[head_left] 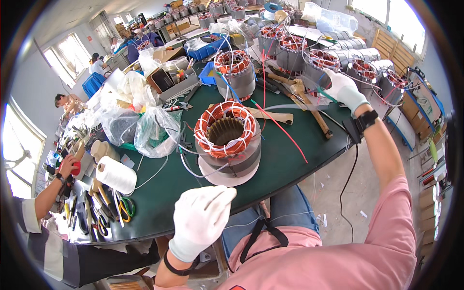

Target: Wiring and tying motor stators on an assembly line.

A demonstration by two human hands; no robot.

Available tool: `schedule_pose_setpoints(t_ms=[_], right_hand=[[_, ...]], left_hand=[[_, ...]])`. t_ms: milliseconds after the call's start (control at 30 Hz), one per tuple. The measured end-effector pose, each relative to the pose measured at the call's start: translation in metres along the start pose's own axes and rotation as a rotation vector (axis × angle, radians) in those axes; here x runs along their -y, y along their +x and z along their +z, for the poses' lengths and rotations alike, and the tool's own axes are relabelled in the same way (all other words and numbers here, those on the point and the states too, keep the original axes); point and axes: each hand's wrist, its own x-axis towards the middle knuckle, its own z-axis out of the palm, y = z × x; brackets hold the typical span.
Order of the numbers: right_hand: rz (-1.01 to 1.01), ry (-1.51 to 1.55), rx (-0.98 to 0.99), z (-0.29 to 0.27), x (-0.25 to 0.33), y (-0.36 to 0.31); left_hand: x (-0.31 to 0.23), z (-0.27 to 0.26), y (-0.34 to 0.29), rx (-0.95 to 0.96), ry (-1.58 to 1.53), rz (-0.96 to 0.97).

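A stator [231,140] stands upright at the table's near edge, its copper windings laced with white cord and a pale disc under its base. Just below it is my left hand [200,220], in a white glove, fingers pressed together; what they hold, if anything, I cannot make out. A thin white thread [290,218] crosses my lap near this hand. My right hand [344,90], also gloved, reaches to the far right with fingers apart. It is beside another stator [316,72] and over a green tube-like piece [327,95]; whether it touches either is unclear.
A wooden-handled hammer [316,118] lies right of the near stator, by a red sleeve [285,133]. More stators [237,72] stand behind. Plastic bags [157,133], a thread spool [116,175] and scissors [126,208] are left. A co-worker's hand [70,166] works at far left.
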Motion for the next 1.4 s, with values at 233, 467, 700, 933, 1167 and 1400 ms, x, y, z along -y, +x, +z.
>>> schedule_pose_setpoints(t_ms=[233, 467, 700, 933, 1167, 1400], right_hand=[[-0.084, 0.819, -0.167, 0.072, -0.053, -0.094], [-0.116, 1.277, 0.639, 0.069, 0.054, -0.224], [-0.279, 1.724, 0.243, 0.052, 0.137, -0.165], [-0.985, 1.114, -0.486, 0.048, 0.188, -0.031], [-0.495, 1.417, -0.322, 0.049, 0.191, -0.082], [-0.654, 1.519, -0.258, 0.036, 0.128, -0.221]], left_hand=[[0.000, 0.014, 0.002, 0.071, 0.008, -0.019], [0.003, 0.054, 0.081, -0.057, 0.419, -0.067], [0.013, 0.090, 0.098, -0.079, 0.402, -0.225], [0.051, 0.047, 0.072, 0.022, 0.084, -0.006], [0.048, 0.022, 0.072, 0.196, 0.165, -0.024], [0.047, 0.024, 0.062, 0.190, 0.300, -0.014]])
